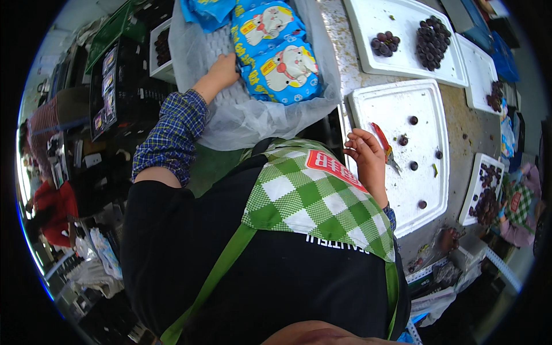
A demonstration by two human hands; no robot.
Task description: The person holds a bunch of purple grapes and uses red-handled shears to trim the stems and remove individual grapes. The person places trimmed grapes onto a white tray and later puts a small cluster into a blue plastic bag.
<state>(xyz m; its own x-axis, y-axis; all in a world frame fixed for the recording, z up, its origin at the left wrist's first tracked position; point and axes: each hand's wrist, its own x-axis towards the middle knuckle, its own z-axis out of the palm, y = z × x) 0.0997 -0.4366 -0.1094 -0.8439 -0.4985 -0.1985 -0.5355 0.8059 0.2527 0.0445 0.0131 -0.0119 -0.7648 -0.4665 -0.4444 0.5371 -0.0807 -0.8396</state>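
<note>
My left hand (223,73) reaches into a crate lined with white sheeting (267,123), its fingertips against the edge of a blue printed bag (282,71); whether they grip it is hidden. A second blue bag (265,23) lies beyond. My right hand (366,155) is raised with curled fingers over the near edge of a white foam tray (431,95). No object shows in it. Beside it in the tray lie red-handled snips (384,142) and several loose dark grapes (414,165).
Another foam tray (371,64) holds two grape bunches (432,43). Further foam trays with grapes stand right, where a person in a checked apron (519,200) works. Black crates (125,86) stand left; a person in red (54,211) is beyond them.
</note>
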